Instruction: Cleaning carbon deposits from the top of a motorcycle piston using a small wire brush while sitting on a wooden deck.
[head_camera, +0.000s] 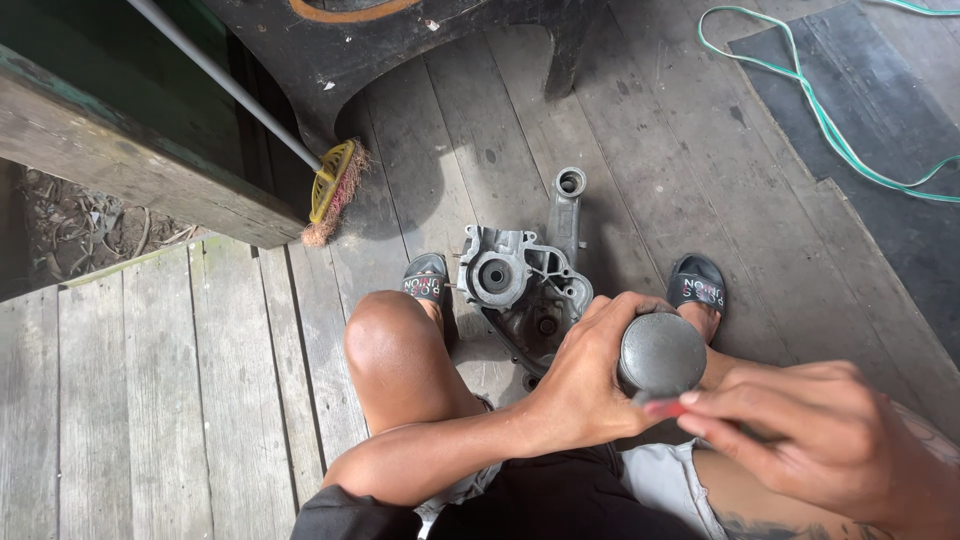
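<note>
Floor (180, 400) of weathered grey planks, with a dark mat (880, 110) and green cord (820, 120) far beyond the right hand. Piston (661, 354), dark grey and round, shows its flat crown to the camera, its axis running toward the lens. Left hand (578, 385) wraps its side, fingers closed around it. Right hand (820, 440) pinches a red-handled tool (665, 408) against the piston's lower edge. Engine casing (525, 285) lies just beyond the left hand, between two sandals; a broom (335, 190) further left.

Grey metal piston (661, 353), round domed crown facing up (dull, sooty), held above lap; red-handled tool (665, 408) touching its lower edge.
</note>
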